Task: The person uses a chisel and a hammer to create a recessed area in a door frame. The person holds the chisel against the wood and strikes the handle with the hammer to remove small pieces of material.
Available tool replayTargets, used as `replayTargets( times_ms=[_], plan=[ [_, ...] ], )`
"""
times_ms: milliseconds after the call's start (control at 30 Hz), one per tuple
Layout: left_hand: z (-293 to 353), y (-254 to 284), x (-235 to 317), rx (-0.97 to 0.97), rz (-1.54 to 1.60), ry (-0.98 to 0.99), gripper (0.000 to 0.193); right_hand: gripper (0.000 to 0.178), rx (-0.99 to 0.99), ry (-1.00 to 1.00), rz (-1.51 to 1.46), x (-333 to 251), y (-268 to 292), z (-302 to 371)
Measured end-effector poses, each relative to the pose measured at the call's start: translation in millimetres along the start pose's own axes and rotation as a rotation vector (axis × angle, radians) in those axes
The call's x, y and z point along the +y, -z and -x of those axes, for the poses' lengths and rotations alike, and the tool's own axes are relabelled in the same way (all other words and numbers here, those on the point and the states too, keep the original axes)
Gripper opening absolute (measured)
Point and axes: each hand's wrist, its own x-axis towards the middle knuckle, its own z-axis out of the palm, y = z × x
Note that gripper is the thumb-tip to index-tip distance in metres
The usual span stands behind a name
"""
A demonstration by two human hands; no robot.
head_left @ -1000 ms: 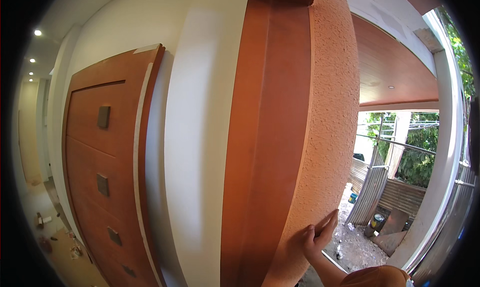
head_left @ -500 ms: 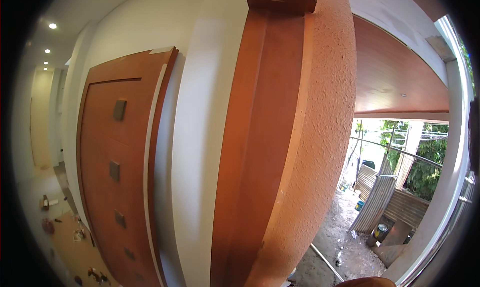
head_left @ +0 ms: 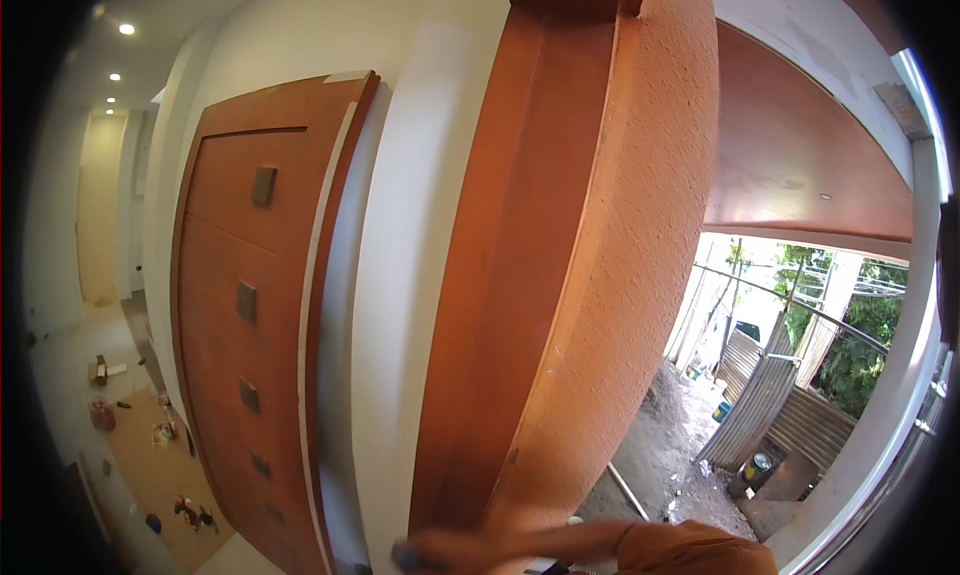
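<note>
My right hand (head_left: 450,551) is at the lower edge, in front of the foot of the reddish-brown door frame (head_left: 500,305). It is closed round a small grey-blue thing (head_left: 404,556), too blurred to name. My bare forearm (head_left: 570,542) reaches leftward from an orange-brown sleeve (head_left: 690,550). Whether the hand touches the frame, I cannot tell. Beside the frame stands a rough orange textured wall (head_left: 630,205). My left hand is out of sight.
Leaning against the white wall (head_left: 425,175) is a reddish-brown door panel (head_left: 225,345) with dark square insets. Tools (head_left: 195,515) lie on a brown floor sheet (head_left: 130,450). Outside are corrugated metal sheets (head_left: 745,405), a paint can (head_left: 757,467) and a pale pole (head_left: 628,490).
My right forearm and hand have come into view along the lower edge, reaching leftward; before, only a bit of sleeve showed. The view has shifted slightly, showing more floor.
</note>
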Motion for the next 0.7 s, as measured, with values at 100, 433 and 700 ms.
replayTargets(
  times_ms=[100,433,700],
  plan=[
    [18.5,12.6,110.6,0.083,0.034,-0.069,0.069,0.020,0.490,0.334,0.368,-62.2,83.5,30.3],
    [39.4,26.6,249.3,0.224,0.043,-0.220,0.062,0.039,1.107,0.584,1.461,-366.1,260.1,44.6],
    [22.1,23.4,255.1,0.099,0.104,-0.199,0.055,0.041,1.330,0.388,1.885,-393.6,242.8,16.8]
  ],
)
